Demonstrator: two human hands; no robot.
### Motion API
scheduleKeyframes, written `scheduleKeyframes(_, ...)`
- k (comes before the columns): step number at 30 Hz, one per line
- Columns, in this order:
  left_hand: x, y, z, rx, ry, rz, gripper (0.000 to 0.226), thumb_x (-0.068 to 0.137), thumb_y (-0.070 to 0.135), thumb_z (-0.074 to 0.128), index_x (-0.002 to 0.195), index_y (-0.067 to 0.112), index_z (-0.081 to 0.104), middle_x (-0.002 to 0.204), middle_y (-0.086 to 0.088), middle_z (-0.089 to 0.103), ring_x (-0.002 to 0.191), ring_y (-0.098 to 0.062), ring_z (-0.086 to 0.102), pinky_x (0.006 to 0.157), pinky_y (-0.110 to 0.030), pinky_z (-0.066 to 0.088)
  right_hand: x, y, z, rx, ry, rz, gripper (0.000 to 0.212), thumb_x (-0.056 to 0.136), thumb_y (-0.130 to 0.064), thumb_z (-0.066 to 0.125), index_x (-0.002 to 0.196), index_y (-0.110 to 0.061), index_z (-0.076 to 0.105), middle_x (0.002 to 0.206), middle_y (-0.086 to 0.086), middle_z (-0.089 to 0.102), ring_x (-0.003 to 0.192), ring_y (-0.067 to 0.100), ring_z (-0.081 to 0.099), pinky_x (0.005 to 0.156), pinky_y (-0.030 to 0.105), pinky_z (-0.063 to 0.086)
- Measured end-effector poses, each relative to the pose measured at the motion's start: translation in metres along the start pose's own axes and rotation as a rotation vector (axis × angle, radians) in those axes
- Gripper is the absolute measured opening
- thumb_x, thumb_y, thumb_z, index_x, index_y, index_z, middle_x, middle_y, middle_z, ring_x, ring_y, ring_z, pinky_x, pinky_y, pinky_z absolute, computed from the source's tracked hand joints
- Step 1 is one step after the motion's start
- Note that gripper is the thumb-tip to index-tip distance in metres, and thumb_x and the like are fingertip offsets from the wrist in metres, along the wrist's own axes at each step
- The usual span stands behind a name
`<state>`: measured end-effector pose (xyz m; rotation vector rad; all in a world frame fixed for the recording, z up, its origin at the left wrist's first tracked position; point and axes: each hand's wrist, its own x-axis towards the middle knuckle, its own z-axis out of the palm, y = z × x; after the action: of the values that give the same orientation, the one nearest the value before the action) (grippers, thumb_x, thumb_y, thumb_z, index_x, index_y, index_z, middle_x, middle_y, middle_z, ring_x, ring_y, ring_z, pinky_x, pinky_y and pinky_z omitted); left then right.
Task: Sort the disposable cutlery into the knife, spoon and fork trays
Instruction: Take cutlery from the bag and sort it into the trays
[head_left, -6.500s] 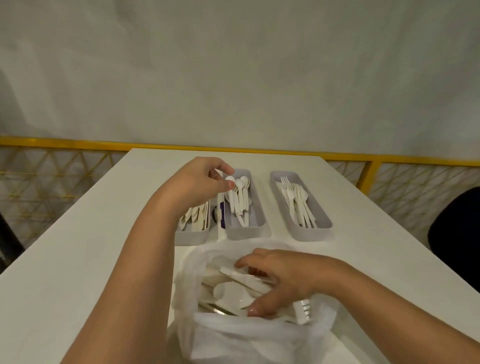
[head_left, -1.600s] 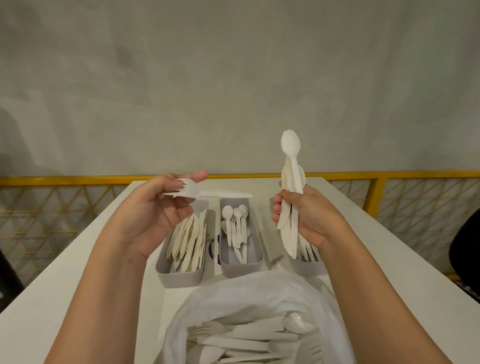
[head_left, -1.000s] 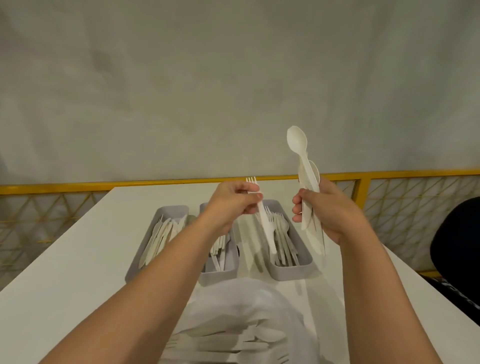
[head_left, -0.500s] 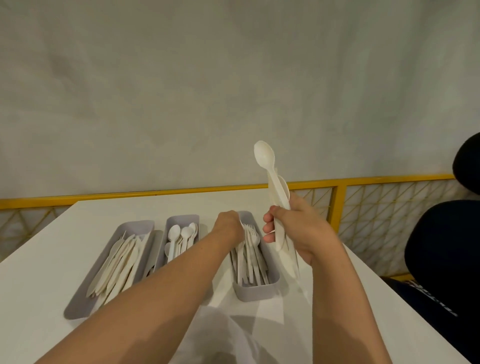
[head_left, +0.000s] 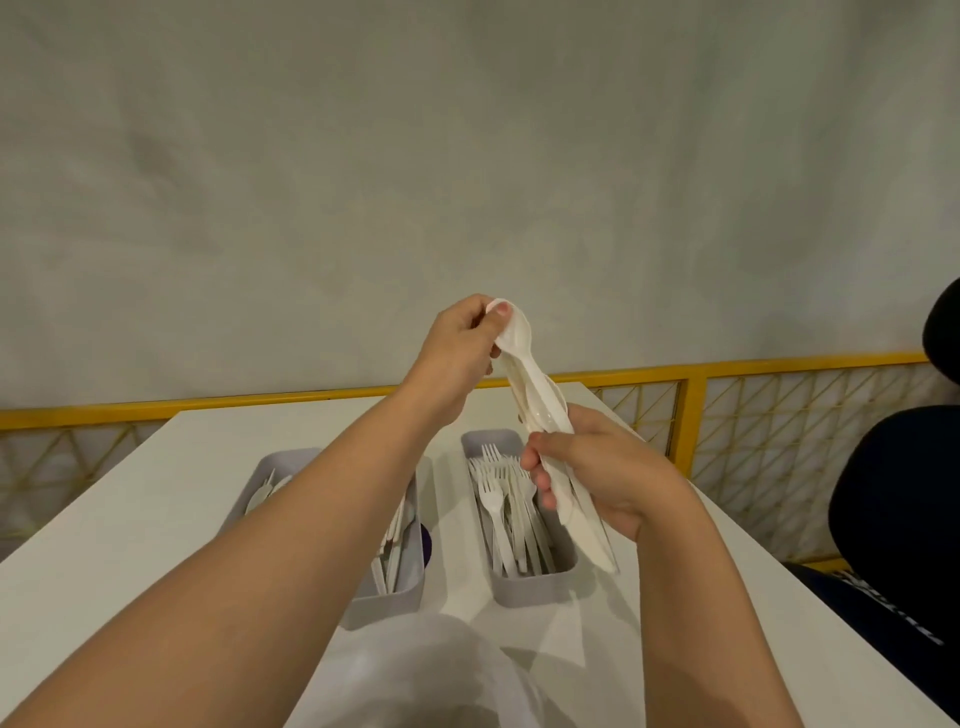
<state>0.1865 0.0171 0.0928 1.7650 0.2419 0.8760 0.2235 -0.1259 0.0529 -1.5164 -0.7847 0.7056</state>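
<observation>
My right hand (head_left: 597, 473) grips a bundle of white plastic cutlery (head_left: 566, 499) upright above the table. Its topmost piece is a spoon (head_left: 519, 343), and my left hand (head_left: 457, 348) pinches that spoon's bowl from the left. Below them stand three grey trays. The fork tray (head_left: 524, 592) on the right holds several forks. My left forearm covers most of the spoon tray (head_left: 400, 597) in the middle. Only the far end of the knife tray (head_left: 270, 467) on the left shows.
The white table (head_left: 104, 545) ends at a yellow railing (head_left: 691, 410) behind the trays. A translucent plastic bag (head_left: 431, 670) lies at the near edge between my arms. A person in dark clothes (head_left: 904, 519) sits to the right of the table.
My left hand has left the fork tray, risen, and taken hold of the bowl of the top spoon in my right hand's bundle. The view has swung back left.
</observation>
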Motion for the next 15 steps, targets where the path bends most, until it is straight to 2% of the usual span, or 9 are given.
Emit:
scheduleKeyframes(2,0.001,0.003,-0.01,-0.01,0.08,-0.028,0.022,0.101,0.02,0.035,0.086,0.018,0.051,0.081,-0.002,0.056,0.065,-0.013,0.049,0.056,-0.022,0.041,0.0,-0.001,0.003,-0.031,-0.029,0.006,0.018,0.094,-0.004,0.045,0.11,-0.01,0.049,0.07,0.008,0.055,0.053,0.015,0.047,0.048,0.026,0.045)
scheduleKeyframes(5,-0.001,0.013,-0.029,-0.172,0.219,-0.103,0.017,0.102,0.021,0.032,0.102,0.013,0.047,0.079,-0.003,0.06,0.065,-0.012,0.055,0.052,-0.019,0.046,0.001,0.0,0.005,-0.042,-0.043,0.015,0.019,0.094,-0.004,0.045,0.111,-0.011,0.049,0.07,0.008,0.054,0.053,0.014,0.046,0.048,0.026,0.044)
scheduleKeyframes(8,-0.013,0.012,-0.035,-0.137,0.115,-0.093,0.014,0.1,0.018,0.04,0.09,0.015,0.049,0.074,-0.003,0.059,0.057,-0.011,0.051,0.05,-0.018,0.044,0.002,0.001,0.005,-0.011,-0.029,0.009,0.022,0.094,-0.005,0.046,0.115,-0.01,0.049,0.071,0.008,0.054,0.055,0.015,0.045,0.049,0.026,0.043)
scheduleKeyframes(10,-0.026,0.006,-0.027,-0.086,0.026,-0.074,0.016,0.099,0.015,0.043,0.085,0.014,0.051,0.071,-0.003,0.059,0.053,-0.01,0.047,0.047,-0.017,0.041,0.002,0.0,0.005,0.016,-0.034,-0.002,0.017,0.094,-0.005,0.045,0.11,-0.009,0.051,0.068,0.007,0.054,0.052,0.015,0.045,0.047,0.026,0.042)
scheduleKeyframes(12,-0.036,-0.002,-0.017,-0.056,-0.01,-0.058,0.015,0.099,0.015,0.043,0.087,0.012,0.051,0.071,-0.002,0.061,0.05,-0.009,0.044,0.045,-0.018,0.038,0.002,-0.001,0.006,0.029,-0.049,-0.022,0.014,0.095,-0.004,0.043,0.103,-0.01,0.053,0.062,0.006,0.053,0.048,0.015,0.044,0.046,0.025,0.041)
scheduleKeyframes(15,-0.045,-0.012,-0.006,0.04,0.001,-0.023,0.011,0.099,0.018,0.041,0.094,0.011,0.049,0.074,0.0,0.06,0.052,-0.009,0.042,0.048,-0.02,0.037,0.002,-0.002,0.01,0.051,-0.065,-0.038,0.027,0.095,-0.002,0.04,0.1,-0.023,0.056,0.064,0.007,0.051,0.05,0.015,0.043,0.047,0.026,0.041)
